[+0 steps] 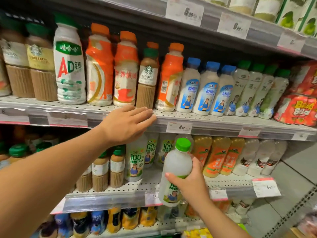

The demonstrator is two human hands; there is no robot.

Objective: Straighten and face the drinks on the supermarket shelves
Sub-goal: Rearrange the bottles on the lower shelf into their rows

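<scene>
Head cam: the right hand (189, 182) has its fingers wrapped round a green-capped coconut water bottle (175, 170), held out in front of the lower shelf's front edge (109, 200), label mostly turned away. The left hand (127, 124) is flat with fingers straight, reaching at the front edge of the middle shelf (223, 121) just below a Starbucks latte bottle (147, 79) stuck among the orange bottles (126, 71). I'd spin the held bottle label-out before slotting it beside its matching 100% bottles (135, 160), flush with the edge.

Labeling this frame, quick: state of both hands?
Left hand: open, fingers straight, at the shelf edge, holding nothing.
Right hand: grips a green-capped coconut water bottle.
</scene>
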